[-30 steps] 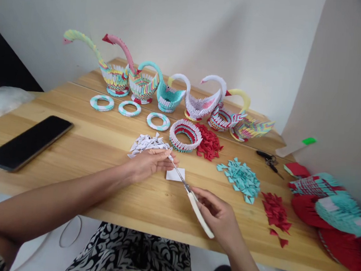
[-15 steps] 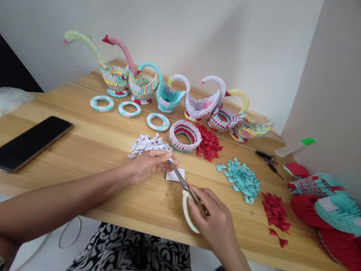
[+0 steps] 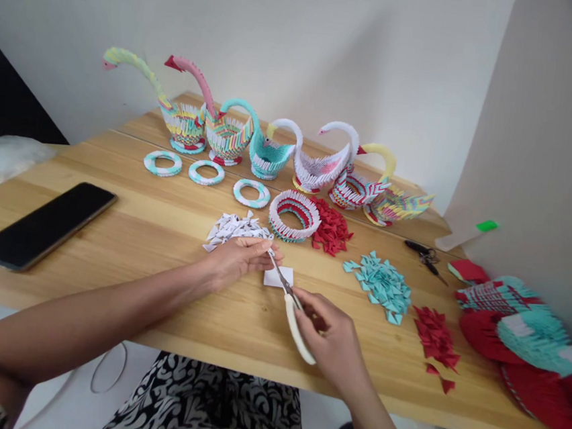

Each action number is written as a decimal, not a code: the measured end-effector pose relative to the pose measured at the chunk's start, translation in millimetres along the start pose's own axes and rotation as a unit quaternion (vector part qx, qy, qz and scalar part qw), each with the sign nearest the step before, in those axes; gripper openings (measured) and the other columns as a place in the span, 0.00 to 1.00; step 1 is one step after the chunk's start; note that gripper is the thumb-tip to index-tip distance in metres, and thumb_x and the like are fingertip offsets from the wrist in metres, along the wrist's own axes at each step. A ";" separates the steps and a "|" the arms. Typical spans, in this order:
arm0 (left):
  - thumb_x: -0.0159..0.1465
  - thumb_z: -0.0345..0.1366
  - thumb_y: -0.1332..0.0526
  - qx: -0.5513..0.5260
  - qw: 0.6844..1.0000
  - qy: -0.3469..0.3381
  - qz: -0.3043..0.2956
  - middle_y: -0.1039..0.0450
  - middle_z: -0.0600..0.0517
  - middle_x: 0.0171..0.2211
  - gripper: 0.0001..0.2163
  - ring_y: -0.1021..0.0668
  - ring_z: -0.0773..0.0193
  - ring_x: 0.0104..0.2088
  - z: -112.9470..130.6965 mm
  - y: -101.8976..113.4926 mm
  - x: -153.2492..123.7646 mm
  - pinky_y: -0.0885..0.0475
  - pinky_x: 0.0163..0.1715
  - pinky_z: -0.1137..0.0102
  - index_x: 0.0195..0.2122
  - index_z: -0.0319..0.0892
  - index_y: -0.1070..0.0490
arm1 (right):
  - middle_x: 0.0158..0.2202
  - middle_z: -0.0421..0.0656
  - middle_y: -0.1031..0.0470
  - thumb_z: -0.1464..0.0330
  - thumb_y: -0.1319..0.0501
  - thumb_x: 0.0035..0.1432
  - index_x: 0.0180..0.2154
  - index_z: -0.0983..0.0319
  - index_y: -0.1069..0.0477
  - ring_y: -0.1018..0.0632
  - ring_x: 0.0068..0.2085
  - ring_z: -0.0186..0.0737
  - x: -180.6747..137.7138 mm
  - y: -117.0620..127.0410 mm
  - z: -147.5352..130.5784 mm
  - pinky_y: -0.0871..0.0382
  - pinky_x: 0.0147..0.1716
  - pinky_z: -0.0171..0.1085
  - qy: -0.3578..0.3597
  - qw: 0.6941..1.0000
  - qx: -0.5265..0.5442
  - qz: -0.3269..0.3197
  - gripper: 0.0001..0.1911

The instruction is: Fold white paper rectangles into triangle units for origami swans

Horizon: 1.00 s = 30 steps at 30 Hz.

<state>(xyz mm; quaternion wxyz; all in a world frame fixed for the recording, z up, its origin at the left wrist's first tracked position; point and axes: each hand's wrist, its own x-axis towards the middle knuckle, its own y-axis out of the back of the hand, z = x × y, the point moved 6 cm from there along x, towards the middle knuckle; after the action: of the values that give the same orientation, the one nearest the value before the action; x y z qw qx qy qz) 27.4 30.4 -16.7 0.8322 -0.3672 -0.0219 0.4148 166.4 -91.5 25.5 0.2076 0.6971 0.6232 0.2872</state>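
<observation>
My right hand (image 3: 328,326) grips a pair of scissors (image 3: 299,330) with cream handles, its blades pointing up and left. The blade tips reach the fingertips of my left hand (image 3: 241,259), which pinches a small white piece of paper (image 3: 271,238), mostly covered by the fingers. Flat on the table below the blades lies a white paper square (image 3: 278,277). Just behind my left hand is a pile of white folded paper triangles (image 3: 234,228). A round ring of red, teal and white folded pieces (image 3: 293,216) stands beyond my fingers.
Folded-paper swans (image 3: 272,152) line the back of the wooden table (image 3: 163,230). Teal-and-white paper rings (image 3: 251,193) sit before them. A phone (image 3: 45,224) lies left. Red triangles (image 3: 332,229), teal triangles (image 3: 383,284) and small dark-handled tools (image 3: 424,253) are on the right.
My right hand has shifted slightly up and left and turned, and the scissor handles now look closer together. My left hand stays almost still at the blade tips.
</observation>
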 end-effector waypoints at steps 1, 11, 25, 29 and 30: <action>0.58 0.37 0.32 0.000 1.000 -0.002 0.005 0.21 0.46 0.33 0.09 0.20 0.62 0.36 -0.3 1.0 0.3 0.30 0.47 0.64 0.34 0.35 0.24 | 0.37 0.47 0.23 0.68 0.43 0.61 0.48 0.62 0.26 0.22 0.35 0.40 -1.7 1.2 -6.1 0.25 0.34 0.36 0.043 0.998 -0.050 0.021 0.16; 0.65 0.31 0.40 -0.016 1.000 0.005 0.015 0.21 0.46 0.34 0.06 0.20 0.64 0.34 1.2 1.6 2.2 0.28 0.43 0.68 0.36 0.35 0.25 | 0.36 0.44 0.25 0.70 0.43 0.61 0.49 0.61 0.27 0.25 0.32 0.35 -9.9 15.2 -4.8 0.30 0.27 0.30 0.055 0.997 -0.047 0.014 0.15; 0.59 0.39 0.32 0.022 1.000 -0.005 -0.022 0.21 0.45 0.36 0.10 0.21 0.63 0.35 -1.1 -1.3 1.9 0.29 0.44 0.66 0.36 0.36 0.24 | 0.39 0.47 0.24 0.70 0.43 0.61 0.49 0.61 0.27 0.22 0.37 0.40 -10.9 12.4 -14.3 0.26 0.37 0.35 0.100 0.987 -0.115 0.048 0.15; 0.56 0.40 0.30 0.026 0.999 -0.029 -0.017 0.21 0.45 0.35 0.12 0.21 0.62 0.36 0.6 0.6 3.4 0.30 0.46 0.64 0.35 0.36 0.23 | 0.38 0.47 0.23 0.69 0.43 0.61 0.49 0.62 0.26 0.23 0.36 0.40 -7.0 10.1 -16.8 0.27 0.37 0.37 0.091 0.988 -0.115 0.045 0.15; 0.55 0.41 0.30 0.028 0.999 -0.032 -0.018 0.21 0.45 0.35 0.13 0.21 0.62 0.36 0.8 0.7 3.6 0.30 0.46 0.64 0.35 0.36 0.23 | 0.36 0.46 0.23 0.69 0.43 0.61 0.48 0.62 0.26 0.23 0.34 0.38 -4.5 9.0 -12.6 0.27 0.34 0.35 0.063 0.994 -0.083 0.026 0.15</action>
<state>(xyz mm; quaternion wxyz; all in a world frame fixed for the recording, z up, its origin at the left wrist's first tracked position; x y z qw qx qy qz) 29.0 33.7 -17.5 0.8485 -0.3298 -0.0437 0.4114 164.6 -98.0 40.2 0.2175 0.6742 0.5904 0.3867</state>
